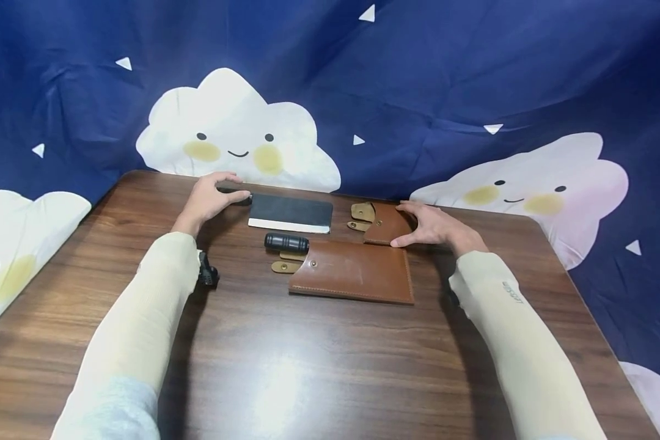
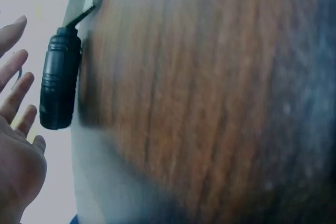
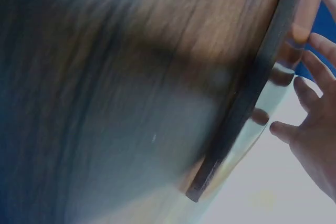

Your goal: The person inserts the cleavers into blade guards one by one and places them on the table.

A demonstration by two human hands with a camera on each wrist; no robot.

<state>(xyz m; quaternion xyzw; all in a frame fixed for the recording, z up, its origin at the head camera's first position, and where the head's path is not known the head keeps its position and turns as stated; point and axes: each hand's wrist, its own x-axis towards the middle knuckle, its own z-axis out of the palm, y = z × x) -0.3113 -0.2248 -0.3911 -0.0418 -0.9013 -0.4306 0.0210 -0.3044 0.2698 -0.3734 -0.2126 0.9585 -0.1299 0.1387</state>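
A cleaver [image 1: 290, 213] with a dark blade and a bright cutting edge lies near the table's far side. My left hand [image 1: 208, 197] is at its handle end, thumb and fingers spread apart. In the left wrist view, the ridged black handle [image 2: 60, 78] shows beside those fingers. On the right, a small brown leather sheath [image 1: 385, 223] has its snap straps pointing left. My right hand [image 1: 431, 224] spans the sheath's right end, thumb at the near corner and fingers at the far one. The right wrist view shows these fingers [image 3: 317, 69] spread and loosely bent.
A larger brown leather sheath [image 1: 357, 272] lies nearer on the wooden table [image 1: 330, 354], with another black handle [image 1: 286, 242] at its upper left. Its snap strap [image 1: 285, 267] points left. A blue curtain [image 1: 418, 73] with white clouds hangs right behind the table's far edge.
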